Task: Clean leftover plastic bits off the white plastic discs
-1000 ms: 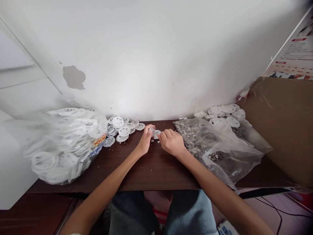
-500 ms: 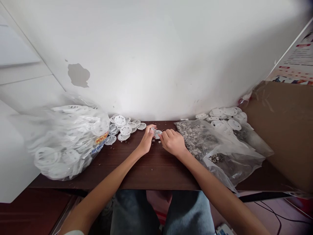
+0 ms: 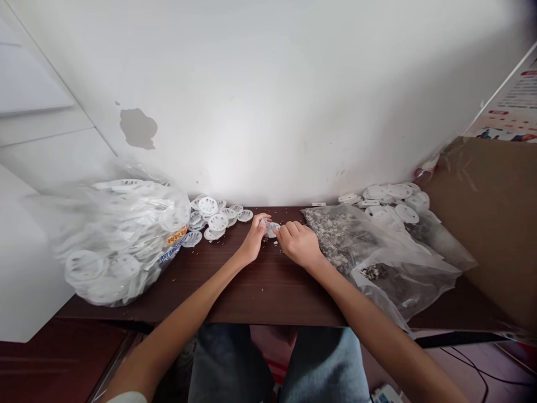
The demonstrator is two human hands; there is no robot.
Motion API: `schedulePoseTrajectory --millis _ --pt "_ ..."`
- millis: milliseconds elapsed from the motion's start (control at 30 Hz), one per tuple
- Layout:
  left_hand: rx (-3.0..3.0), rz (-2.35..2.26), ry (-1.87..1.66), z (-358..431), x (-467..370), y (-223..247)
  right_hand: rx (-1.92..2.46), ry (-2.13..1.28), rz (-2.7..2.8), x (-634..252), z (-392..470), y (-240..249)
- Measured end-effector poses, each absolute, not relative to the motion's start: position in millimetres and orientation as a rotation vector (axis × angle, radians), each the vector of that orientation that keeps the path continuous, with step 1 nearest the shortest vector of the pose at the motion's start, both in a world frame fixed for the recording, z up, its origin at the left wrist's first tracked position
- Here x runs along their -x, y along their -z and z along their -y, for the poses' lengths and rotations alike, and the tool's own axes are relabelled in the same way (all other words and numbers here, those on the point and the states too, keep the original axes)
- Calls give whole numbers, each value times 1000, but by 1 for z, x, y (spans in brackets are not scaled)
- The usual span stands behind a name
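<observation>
Head turned slightly left, both hands unmoved at the white disc (image 3: 274, 228)

Since the earlier frame, the view has swung a little to the left, while the hands stay where they were above the table (image 3: 262, 299). Between their fingertips sits that small white disc, partly hidden by the fingers. At its left edge, the left hand (image 3: 253, 240) has it pinched between thumb and fingers; at its right edge, the right hand (image 3: 298, 242) is closed in a curl, fingertips gripping it. The hands are near each other but apart, joined only by the piece.

Just below the disc, small white scraps (image 3: 276, 243) dot the dark wood. Left of the left hand lies a loose pile of slotted discs (image 3: 217, 222), and beyond that bulges a clear bag (image 3: 121, 240) stuffed with more. Beside the right hand, a plastic bag of small bits (image 3: 335, 226) lies flat, with more white pieces (image 3: 396, 192) heaped behind it. Farther right stands a cardboard box (image 3: 495, 212).
</observation>
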State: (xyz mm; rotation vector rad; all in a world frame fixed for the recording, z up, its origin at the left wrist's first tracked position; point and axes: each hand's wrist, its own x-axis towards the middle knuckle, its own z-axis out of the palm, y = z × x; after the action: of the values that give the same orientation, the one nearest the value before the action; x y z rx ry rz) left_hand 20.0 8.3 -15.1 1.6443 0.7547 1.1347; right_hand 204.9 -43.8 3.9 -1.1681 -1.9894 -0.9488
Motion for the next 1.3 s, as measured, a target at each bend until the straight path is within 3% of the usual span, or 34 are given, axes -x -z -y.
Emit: schedulePoseTrajectory --millis 1300 --pt "-1685 -684 -1110 -5 -19 11 1131 893 1971 -213 44 -7"
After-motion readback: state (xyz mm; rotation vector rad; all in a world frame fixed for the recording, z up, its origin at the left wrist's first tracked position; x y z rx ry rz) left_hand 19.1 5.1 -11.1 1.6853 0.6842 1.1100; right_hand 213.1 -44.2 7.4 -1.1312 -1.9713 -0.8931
